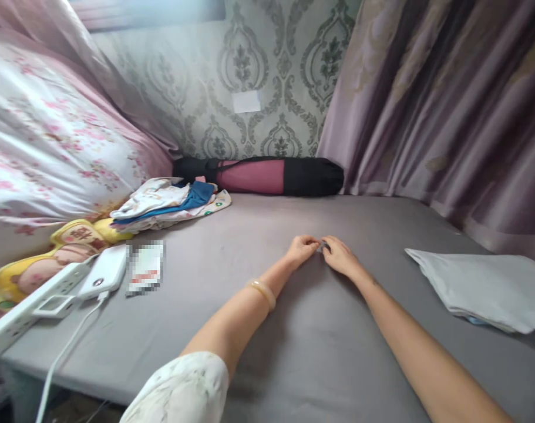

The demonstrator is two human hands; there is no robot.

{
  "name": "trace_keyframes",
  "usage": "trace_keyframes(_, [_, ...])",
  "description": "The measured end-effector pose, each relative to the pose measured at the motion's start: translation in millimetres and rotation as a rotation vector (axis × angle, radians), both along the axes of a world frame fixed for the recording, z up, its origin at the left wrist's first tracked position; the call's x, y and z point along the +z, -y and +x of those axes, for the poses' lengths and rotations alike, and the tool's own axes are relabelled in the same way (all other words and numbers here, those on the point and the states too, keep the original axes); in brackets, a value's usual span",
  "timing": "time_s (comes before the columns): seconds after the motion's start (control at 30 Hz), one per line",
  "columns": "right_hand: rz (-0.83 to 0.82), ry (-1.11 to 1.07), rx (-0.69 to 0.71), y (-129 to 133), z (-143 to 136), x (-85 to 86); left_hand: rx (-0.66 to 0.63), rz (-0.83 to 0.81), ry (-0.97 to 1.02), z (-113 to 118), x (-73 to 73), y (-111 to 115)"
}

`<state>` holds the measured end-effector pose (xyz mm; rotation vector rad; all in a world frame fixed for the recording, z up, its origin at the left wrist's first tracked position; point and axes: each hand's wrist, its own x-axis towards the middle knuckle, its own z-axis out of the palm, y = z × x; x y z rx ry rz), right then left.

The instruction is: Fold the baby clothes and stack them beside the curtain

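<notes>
My left hand point(304, 249) and my right hand point(339, 255) meet over the middle of a grey sheet point(249, 264), fingertips nearly touching. Both have the fingers drawn together in a pinch. Between them shows a small greyish bit point(322, 247), too small to tell whether it is a fold of the sheet or a separate thing. A pale bangle point(262, 295) circles my left forearm. Folded light-grey cloth point(491, 288) lies to the right of my right arm.
At the back lies a black and pink roll bag point(253, 176). On the left are folded clothes point(170, 202), a yellow plush toy point(33, 273), a white power bank point(104, 270) with a cable, a power strip point(38, 308) and a blurred-out packet point(146, 267). Curtains point(408, 106) hang at the right.
</notes>
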<state>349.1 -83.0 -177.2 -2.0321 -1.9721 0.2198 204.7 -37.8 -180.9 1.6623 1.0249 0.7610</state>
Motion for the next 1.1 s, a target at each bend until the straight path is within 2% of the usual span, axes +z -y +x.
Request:
trace_keyframes(0.1, [-0.040, 0.001, 0.045, -10, -43, 3.8, 0.132, -0.177, 0.100, -25, 6.9, -18])
trace_keyframes(0.17, [-0.058, 0.015, 0.050, -13, -65, 7.3, 0.240, -0.181, 0.080, -53, 11.7, -31])
trace_keyframes(0.27, [-0.075, 0.047, 0.027, -14, -87, 9.2, 0.389, -0.117, 0.035, -107, 21.2, -53])
trace_keyframes(0.37, [-0.043, 0.079, -0.008, -13, -98, 4.9, 0.559, -0.036, -0.034, -171, 36.6, -75])
trace_keyframes(0.53, [0.046, 0.112, -0.041, -9, -104, -8.1, 0.816, 0.147, -0.185, -278, 72.8, -101])
trace_keyframes(0.7, [0.078, 0.140, -0.048, -8, -106, -14.1, 0.999, 0.263, -0.358, -363, 102.7, -114])
trace_keyframes(0.77, [0.081, 0.142, -0.047, -8, -106, -14.3, 1.076, 0.292, -0.549, -387, 108.7, -118])
trace_keyframes(0.87, [0.084, 0.143, -0.044, -8, -106, -13.6, 1.138, 0.262, -0.729, -414, 113.0, -122])
trace_keyframes(1.0, [0.089, 0.153, -0.039, -6, -107, -12.3, 1.139, 0.175, -0.851, -434, 115.2, -128])
trace_keyframes(1.1, [0.089, 0.166, -0.046, -5, -107, -12.8, 1.128, 0.110, -0.868, -444, 115.2, -132])
